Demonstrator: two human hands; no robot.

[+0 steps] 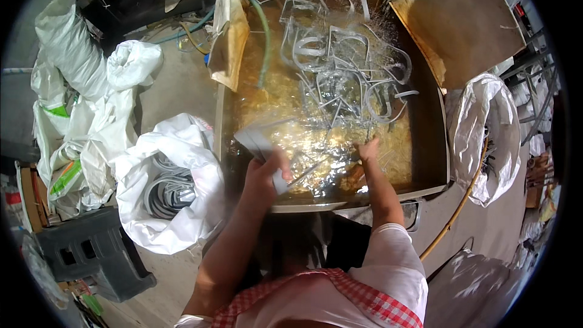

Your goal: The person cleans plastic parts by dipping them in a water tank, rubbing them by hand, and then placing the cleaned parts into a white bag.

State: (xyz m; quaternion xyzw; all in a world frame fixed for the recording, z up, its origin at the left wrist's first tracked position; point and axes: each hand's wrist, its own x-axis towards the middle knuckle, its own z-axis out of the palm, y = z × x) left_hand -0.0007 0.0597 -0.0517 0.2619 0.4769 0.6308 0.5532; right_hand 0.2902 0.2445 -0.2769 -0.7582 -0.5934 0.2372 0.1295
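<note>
My left hand (271,172) is closed around a bundle of flat, whitish-grey strips (255,141) above the near left part of a shallow water tank (437,164). Motion blurs the ends of the strips. Toward the tank's near right, my right hand (368,149) reaches down to the water surface with its fingers curled in. Glare and water hide its fingertips and anything between them. Beyond both hands, a tangled heap of clear and grey curved strips (346,61) lies in the rippling, yellowish water.
Left of the tank stands a white sack (176,231) with coiled grey strips (170,191) inside. Another open white sack (486,97) stands at right, beside a long thin pole (455,218). A green hose (265,36) runs into the water. A black plastic stool (97,255) lies at lower left.
</note>
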